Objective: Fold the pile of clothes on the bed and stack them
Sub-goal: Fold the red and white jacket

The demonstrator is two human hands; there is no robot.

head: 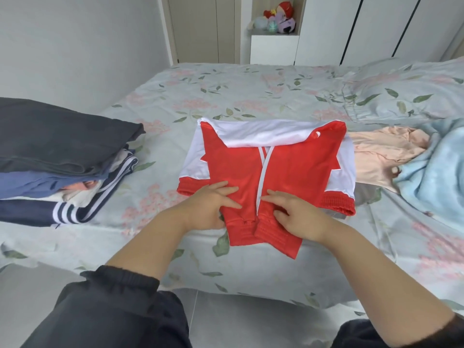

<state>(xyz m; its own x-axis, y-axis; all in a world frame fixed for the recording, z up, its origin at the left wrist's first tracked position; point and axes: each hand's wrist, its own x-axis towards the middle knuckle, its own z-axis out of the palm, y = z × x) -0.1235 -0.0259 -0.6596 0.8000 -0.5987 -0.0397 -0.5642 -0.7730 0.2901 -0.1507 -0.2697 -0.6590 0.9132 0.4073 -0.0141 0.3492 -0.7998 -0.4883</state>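
Observation:
A red and white jacket [283, 162] lies partly folded on the flowered bed sheet [226, 96], its ribbed hem toward me. My left hand [213, 207] rests on its near left part, fingers spread flat on the fabric. My right hand [296, 214] lies on the near right part beside the white zipper line, fingers straight on the cloth. A stack of folded clothes [55, 159] stands at the left, dark grey on top, navy with white stripes at the bottom. At the right lie an unfolded peach garment [384, 156] and a light blue fleece one [437, 169].
A pillow [411, 89] in the same flowered cover lies at the back right. White wardrobe doors [364, 28] and a shelf with plush toys [276, 18] stand behind the bed. The bed's near edge drops to a grey tiled floor [251, 322].

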